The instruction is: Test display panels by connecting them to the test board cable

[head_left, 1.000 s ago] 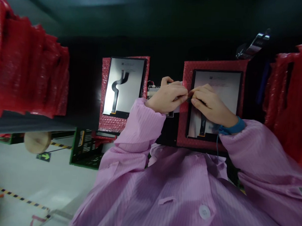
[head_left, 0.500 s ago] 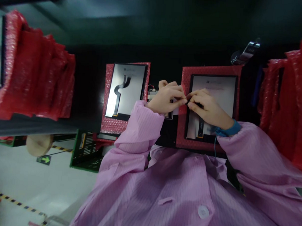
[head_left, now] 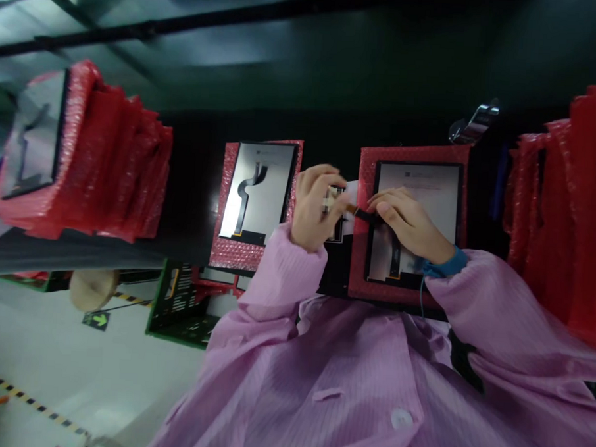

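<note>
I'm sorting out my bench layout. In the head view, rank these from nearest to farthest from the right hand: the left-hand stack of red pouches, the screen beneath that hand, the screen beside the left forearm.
1. Near screen, beneath the right hand
2. Second screen, off to its left
3. Red pouch stack, farther left again

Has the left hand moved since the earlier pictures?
Yes, leftward: the left hand earlier overlapped the red wrap under the right panel; now it sits left of that wrap.
</note>
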A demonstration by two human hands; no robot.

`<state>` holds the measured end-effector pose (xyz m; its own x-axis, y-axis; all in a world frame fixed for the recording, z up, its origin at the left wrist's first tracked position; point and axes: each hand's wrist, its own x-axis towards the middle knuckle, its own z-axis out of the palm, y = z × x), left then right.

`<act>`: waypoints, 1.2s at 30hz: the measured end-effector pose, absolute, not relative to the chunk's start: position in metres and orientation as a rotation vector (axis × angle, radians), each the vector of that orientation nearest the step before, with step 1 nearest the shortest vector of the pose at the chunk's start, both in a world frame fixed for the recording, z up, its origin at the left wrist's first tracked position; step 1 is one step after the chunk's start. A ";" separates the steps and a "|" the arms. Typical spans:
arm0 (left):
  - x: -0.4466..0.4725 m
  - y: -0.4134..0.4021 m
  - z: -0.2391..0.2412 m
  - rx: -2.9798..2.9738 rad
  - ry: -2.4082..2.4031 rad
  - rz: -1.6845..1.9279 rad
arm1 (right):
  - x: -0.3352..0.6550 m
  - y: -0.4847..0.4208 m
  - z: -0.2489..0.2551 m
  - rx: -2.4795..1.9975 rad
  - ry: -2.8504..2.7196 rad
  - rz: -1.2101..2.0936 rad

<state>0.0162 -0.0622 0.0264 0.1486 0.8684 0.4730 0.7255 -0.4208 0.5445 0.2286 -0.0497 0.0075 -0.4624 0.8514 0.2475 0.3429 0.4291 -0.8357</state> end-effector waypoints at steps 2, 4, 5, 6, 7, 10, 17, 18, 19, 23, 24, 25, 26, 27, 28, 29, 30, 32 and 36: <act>0.014 -0.089 0.020 2.096 1.827 1.294 | 0.229 -0.051 0.009 -1.025 -1.923 0.954; 0.014 -0.113 0.007 2.143 2.018 1.170 | 0.230 -0.052 0.008 -1.072 -1.846 0.910; 0.014 -0.123 0.000 2.198 2.055 1.045 | 0.230 -0.052 0.008 -1.097 -1.816 0.886; 0.015 -0.131 -0.006 2.255 2.060 0.930 | 0.230 -0.053 0.007 -1.117 -1.796 0.867; 0.015 -0.137 -0.012 2.297 2.052 0.825 | 0.231 -0.053 0.007 -1.133 -1.780 0.851; 0.017 -0.143 -0.022 2.357 2.024 0.662 | 0.234 -0.053 0.007 -1.183 -1.737 0.818; 0.017 -0.138 -0.020 2.369 2.045 0.548 | 0.247 -0.053 0.005 -1.255 -1.634 0.753; 0.016 -0.138 -0.020 2.382 2.055 0.538 | 0.249 -0.053 0.005 -1.262 -1.624 0.749; 0.017 -0.138 -0.020 2.393 2.065 0.533 | 0.250 -0.052 0.005 -1.268 -1.615 0.743; 0.018 -0.139 -0.022 2.403 2.084 0.549 | 0.256 -0.052 0.009 -1.293 -1.603 0.683; 0.018 -0.139 -0.022 2.402 2.081 0.552 | 0.259 -0.053 0.011 -1.301 -1.599 0.659; 0.018 -0.139 -0.023 2.401 2.076 0.554 | 0.262 -0.056 0.012 -1.312 -1.596 0.633; 0.018 -0.139 -0.023 2.400 2.072 0.561 | 0.266 -0.060 0.013 -1.330 -1.597 0.604; 0.018 -0.139 -0.024 2.401 2.067 0.575 | 0.270 -0.066 0.014 -1.357 -1.603 0.566; 0.017 -0.139 -0.024 2.405 2.058 0.602 | 0.275 -0.074 0.014 -1.395 -1.616 0.518; 0.017 -0.139 -0.024 2.408 2.047 0.655 | 0.279 -0.084 0.013 -1.448 -1.634 0.461; 0.017 -0.139 -0.023 2.407 2.033 0.737 | 0.283 -0.095 0.012 -1.513 -1.656 0.401; 0.019 -0.142 -0.020 2.396 1.958 0.936 | 0.289 -0.121 0.009 -1.653 -1.693 0.309; 0.038 -0.155 -0.014 2.419 1.570 1.031 | 0.287 -0.164 0.000 -1.835 -1.671 0.309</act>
